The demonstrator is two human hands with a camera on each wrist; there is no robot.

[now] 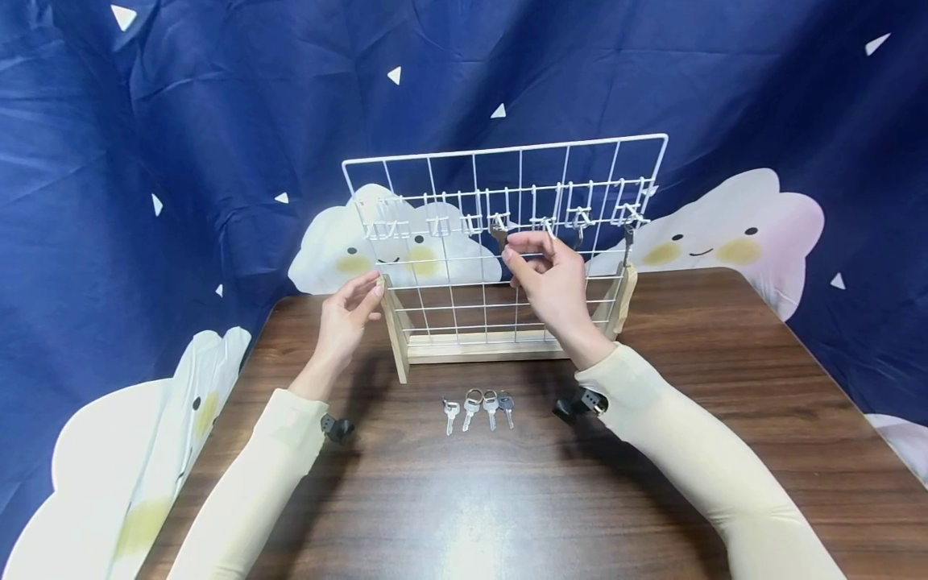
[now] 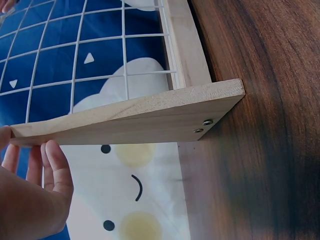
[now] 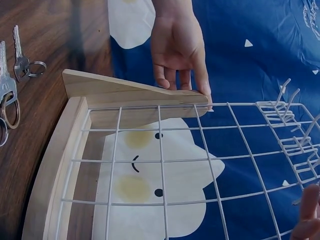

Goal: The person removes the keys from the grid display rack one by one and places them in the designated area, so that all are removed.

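A white wire grid rack stands upright between wooden end supports. My left hand holds the upper end of the left wooden support, thumb on one side and fingers on the other. Higher up, my right hand pinches the lower part of a brownish key at a hook in the middle of the hook row. In the right wrist view only some fingers show at the lower right corner. Dark keys hang farther right, one key near the rack's right end.
Several silver keys with rings lie in a row on the brown wooden table, in front of the rack's wooden base bar. White wire hooks line the grid's upper part. Behind hangs a blue curtain with clouds.
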